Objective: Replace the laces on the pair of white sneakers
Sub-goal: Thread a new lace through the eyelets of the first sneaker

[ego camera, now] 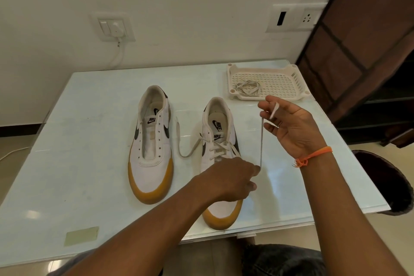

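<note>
On top of the pale glossy surface [89,186] by the wall sit the two white low-top sneakers with tan rubber toes, side by side with toes towards the person. Left sneaker [151,148] has bare eyelets, no lace in it at all. Right sneaker [220,157] is partly laced with a flat off-white lace [261,141], crossed over the lower and middle eyelets; one loose end [178,132] trails out onto the surface between the shoes.

Further back on the right there's a cream perforated plastic tray [289,76] with another bundled-up lace [247,88] lying in it. I can't tell if that one's old or new.

Left hand [230,180] reaches across over the front of the right sneaker, fingers curled and pinching the lace low down beside the shoe. Right hand [291,125], the one with an orange thread wristband [313,154], is raised with the other stretch of that same strand pinched in its fingertips, so the lace runs taut and nearly straight up between the two hands.

My read: we're mid-lacing the right shoe, pulling slack through. Next move probably needs the tip fed into the next free eyelet, and the tension evened out against the trailing end. After that the left shoe needs the whole job.
</note>
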The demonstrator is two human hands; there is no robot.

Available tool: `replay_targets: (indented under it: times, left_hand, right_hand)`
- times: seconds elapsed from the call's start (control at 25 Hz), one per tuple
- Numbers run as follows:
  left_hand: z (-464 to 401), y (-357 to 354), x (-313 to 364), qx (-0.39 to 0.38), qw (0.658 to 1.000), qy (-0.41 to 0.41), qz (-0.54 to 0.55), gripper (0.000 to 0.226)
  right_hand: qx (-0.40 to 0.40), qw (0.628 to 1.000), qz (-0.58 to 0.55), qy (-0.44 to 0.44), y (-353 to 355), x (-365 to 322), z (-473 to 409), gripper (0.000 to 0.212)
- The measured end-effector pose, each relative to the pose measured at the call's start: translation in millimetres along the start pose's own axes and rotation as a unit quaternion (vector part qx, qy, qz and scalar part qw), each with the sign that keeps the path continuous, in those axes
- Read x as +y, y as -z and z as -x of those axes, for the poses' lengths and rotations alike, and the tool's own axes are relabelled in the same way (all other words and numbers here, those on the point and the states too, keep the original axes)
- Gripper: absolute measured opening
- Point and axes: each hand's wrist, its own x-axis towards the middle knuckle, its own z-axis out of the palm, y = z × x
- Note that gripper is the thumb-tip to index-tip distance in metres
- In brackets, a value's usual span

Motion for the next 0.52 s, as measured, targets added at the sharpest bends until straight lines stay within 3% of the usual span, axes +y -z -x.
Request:
replay_targets:
  times: [0.24, 0.36, 0.44, 0.52]
  left_hand:
    - [3, -5, 1, -0.029, 0.998, -0.002, -0.049, 0.042]
    - [6, 6, 2, -0.024, 0.997, 0.031, 0.065, 0.043]
    - [8, 23, 0, 0.104, 0.989, 0.041, 0.101, 0.031]
    - [10, 40, -10, 0.294, 0.945, 0.088, 0.108, 0.017]
  right_hand:
    - [0.095, 0.994, 0.021, 0.046, 0, 4, -7, 0.019]
    - [0.084, 0.994, -0.066, 0.029, -6, 5, -11, 0.02]
    - [0.074, 0.996, -0.039, 0.03, -15, 11, -10, 0.02]
    - [0.049, 0.996, 0.061, 0.048, -26, 22, -6, 0.017]
